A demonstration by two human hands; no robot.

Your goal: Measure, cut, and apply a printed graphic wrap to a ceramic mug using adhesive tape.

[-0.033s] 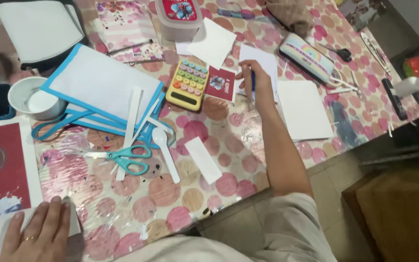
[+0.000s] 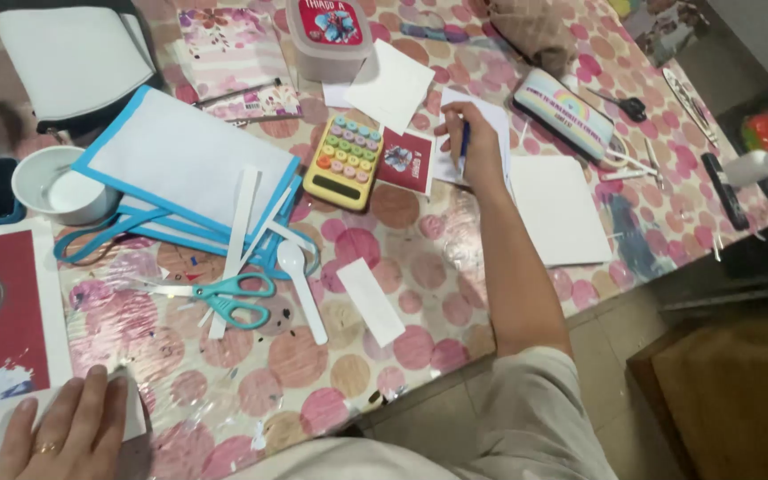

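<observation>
Polka-dotted tablecloth [image 2: 357, 356] fills the scene: at seven o'clock the left hand [image 2: 68, 427] lies flat, fingers spread, on a printed sheet [image 2: 2, 320]; teal scissors [image 2: 224, 298] lie farther in; at one o'clock the right hand [image 2: 471, 142] grips a blue pen [image 2: 465, 142] over white paper [image 2: 491, 120], unmoved since before.

No visible change between views.
</observation>
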